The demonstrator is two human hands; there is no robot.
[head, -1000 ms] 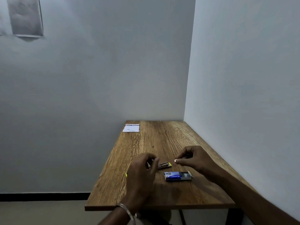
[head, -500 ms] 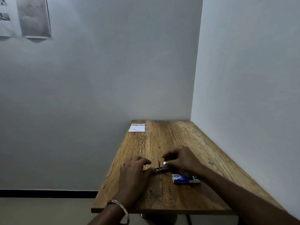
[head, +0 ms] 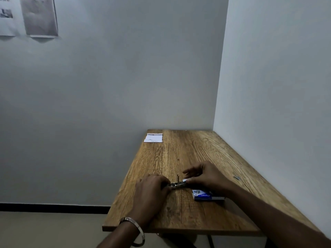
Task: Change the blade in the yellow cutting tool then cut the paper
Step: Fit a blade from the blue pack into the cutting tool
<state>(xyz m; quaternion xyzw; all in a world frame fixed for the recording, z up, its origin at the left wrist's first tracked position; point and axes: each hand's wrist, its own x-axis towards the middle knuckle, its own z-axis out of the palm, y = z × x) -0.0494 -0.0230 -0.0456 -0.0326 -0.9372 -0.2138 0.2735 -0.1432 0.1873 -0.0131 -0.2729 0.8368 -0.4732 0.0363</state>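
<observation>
The cutting tool (head: 177,184) lies on the wooden table (head: 188,154) between my hands; only its metal middle shows, with a small peg sticking up. My left hand (head: 150,189) covers and grips its left end. My right hand (head: 206,175) pinches its right end, where a pale strip shows at the fingertips; the yellow body is hidden. A blue blade box (head: 206,196) lies just in front of my right wrist. The white paper (head: 153,138) lies flat at the table's far left corner.
A small grey metal piece (head: 236,177) lies on the table near the right wall. Walls close the table's far and right sides. Its left and near edges drop off to the floor. Posters (head: 40,17) hang high on the far wall.
My right hand moved left from beside the box onto the tool's right end. My left hand lowered onto the tool's left end. The view shifted slightly.
</observation>
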